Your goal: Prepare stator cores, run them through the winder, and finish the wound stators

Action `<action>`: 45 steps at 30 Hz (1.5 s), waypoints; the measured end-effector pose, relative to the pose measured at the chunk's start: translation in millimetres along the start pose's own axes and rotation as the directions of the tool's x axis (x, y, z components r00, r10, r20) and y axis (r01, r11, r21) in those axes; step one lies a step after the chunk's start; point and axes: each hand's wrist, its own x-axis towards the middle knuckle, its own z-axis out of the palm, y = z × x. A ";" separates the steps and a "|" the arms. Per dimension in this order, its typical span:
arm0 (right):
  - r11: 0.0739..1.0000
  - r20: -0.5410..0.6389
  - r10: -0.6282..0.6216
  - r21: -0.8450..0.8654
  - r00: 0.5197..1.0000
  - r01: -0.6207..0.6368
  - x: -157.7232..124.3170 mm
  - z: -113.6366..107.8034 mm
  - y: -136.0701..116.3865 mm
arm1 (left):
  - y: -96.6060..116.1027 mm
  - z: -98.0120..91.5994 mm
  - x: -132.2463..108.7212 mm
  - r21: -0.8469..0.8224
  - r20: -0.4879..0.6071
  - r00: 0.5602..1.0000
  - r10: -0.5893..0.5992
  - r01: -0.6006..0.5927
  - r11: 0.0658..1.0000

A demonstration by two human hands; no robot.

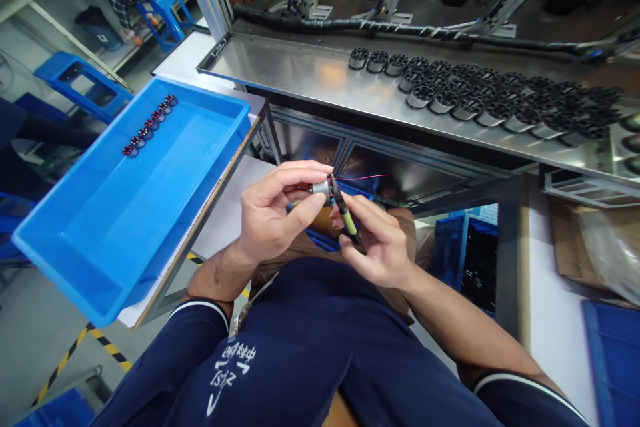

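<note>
My left hand (273, 213) is closed around a small silver cylindrical motor part (321, 187), pinched between thumb and fingers in front of my chest. A thin red wire (365, 177) sticks out from that part to the right. My right hand (377, 240) grips a slim tool with a green and black handle (349, 221), its tip touching the end of the silver part. Both hands are close together above my lap.
A tilted blue tray (115, 240) at left holds a row of small dark finished parts (150, 125). A steel shelf (300, 77) ahead carries several black ring-shaped parts (490, 97). Blue stools and another person's legs are at far left. A blue bin (613, 353) sits at the right.
</note>
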 end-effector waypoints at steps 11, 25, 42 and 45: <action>0.984 -0.021 0.180 0.004 0.983 -0.180 -1.9 -5.6 -1.8 | -15.5 -8.8 4.2 0.106 0.117 0.970 0.215 -0.227 0.968; 0.937 0.108 0.320 0.106 0.941 -0.331 -13.3 -33.6 -28.1 | -23.4 -24.8 11.8 0.431 0.223 0.856 0.467 -0.517 0.740; 0.765 0.317 0.392 0.408 0.864 -0.498 -5.6 -31.0 -44.4 | -26.5 -25.3 2.8 0.364 0.174 0.881 0.439 -0.472 0.803; 0.733 0.323 0.416 0.434 0.850 -0.523 -3.9 -31.1 -46.1 | -28.5 -25.1 1.4 0.337 0.162 0.887 0.433 -0.462 0.820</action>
